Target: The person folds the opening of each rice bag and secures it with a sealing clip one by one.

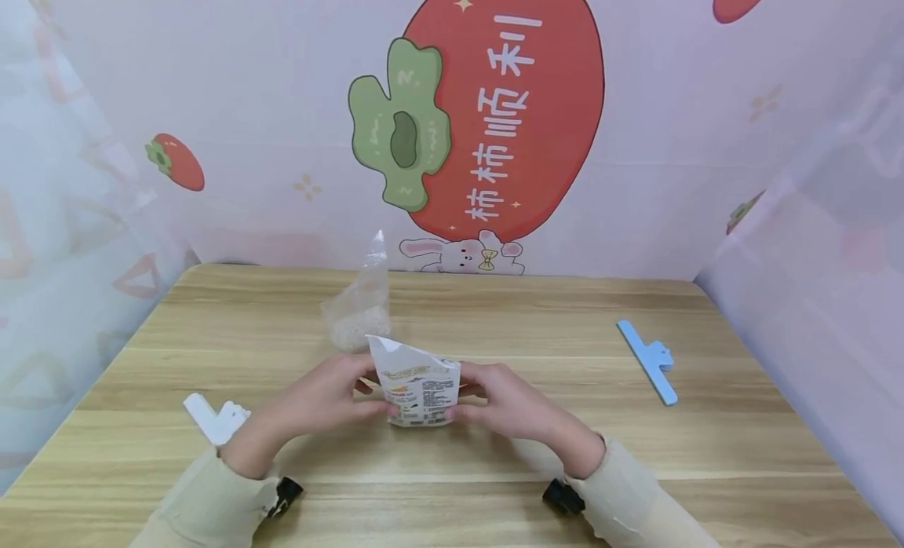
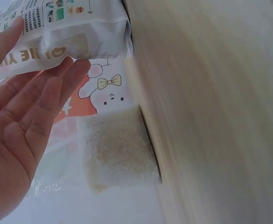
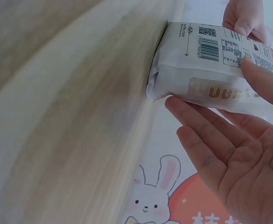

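Note:
A white printed food pouch (image 1: 421, 395) stands upright on the table, its open-looking top edge slanting up to a point on the left. My left hand (image 1: 332, 399) holds the pouch's left side, thumb on the printed front and fingers behind. On the opposite side my right hand (image 1: 504, 399) grips it the same way. In the right wrist view the right thumb lies on the printed face of the pouch (image 3: 192, 65), with a barcode showing. Behind the left hand sits a clear plastic bag (image 1: 362, 320) with pale, grainy contents in its bottom, its top standing up.
A white sealing clip (image 1: 212, 419) lies at the left beside my left forearm. Farther right lies a light blue sealing clip (image 1: 648, 363). The wood-grain table (image 1: 706, 454) ends at a printed backdrop (image 1: 282, 100) at the back.

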`<state>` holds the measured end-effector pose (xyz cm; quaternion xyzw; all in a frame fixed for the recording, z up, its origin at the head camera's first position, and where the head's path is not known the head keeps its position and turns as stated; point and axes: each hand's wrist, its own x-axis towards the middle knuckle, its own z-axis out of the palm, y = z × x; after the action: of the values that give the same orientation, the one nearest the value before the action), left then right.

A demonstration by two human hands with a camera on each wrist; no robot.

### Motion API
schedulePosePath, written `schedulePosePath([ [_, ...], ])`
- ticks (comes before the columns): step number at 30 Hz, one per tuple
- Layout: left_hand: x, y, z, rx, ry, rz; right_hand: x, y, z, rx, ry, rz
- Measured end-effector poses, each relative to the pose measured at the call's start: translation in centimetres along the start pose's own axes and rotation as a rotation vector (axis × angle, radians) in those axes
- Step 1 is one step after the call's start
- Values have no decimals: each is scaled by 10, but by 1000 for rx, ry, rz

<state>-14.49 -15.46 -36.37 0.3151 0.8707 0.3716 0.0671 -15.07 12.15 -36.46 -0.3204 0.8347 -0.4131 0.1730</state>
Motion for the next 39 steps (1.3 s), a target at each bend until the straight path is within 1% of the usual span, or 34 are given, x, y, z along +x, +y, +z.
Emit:
schedulePosePath([
  [3, 3, 2, 2, -29, -7, -4, -3, 1, -3, 12, -5, 1],
  [8, 8, 5, 6, -52, -18, 15, -9, 5, -7, 24, -15, 1],
  [13, 13, 9, 9, -55, -28, 35, -15, 10, -12, 24, -20, -1],
  [17, 18, 14, 12, -46, -38, 45, -19, 14, -15, 28, -15, -23],
  [22, 25, 19, 17, -54, -65, 38, -27, 18, -20, 28, -17, -13],
  [27, 30, 23, 22, -94, -88, 23, -34, 20, -26, 16, -23, -4],
  [32, 36, 27, 25, -127, -110, 0, -39, 22, -32, 27, -40, -3],
  [39, 46, 33, 29, -121, -146, -23, -50, 23, -39, 18, -40, 33],
])
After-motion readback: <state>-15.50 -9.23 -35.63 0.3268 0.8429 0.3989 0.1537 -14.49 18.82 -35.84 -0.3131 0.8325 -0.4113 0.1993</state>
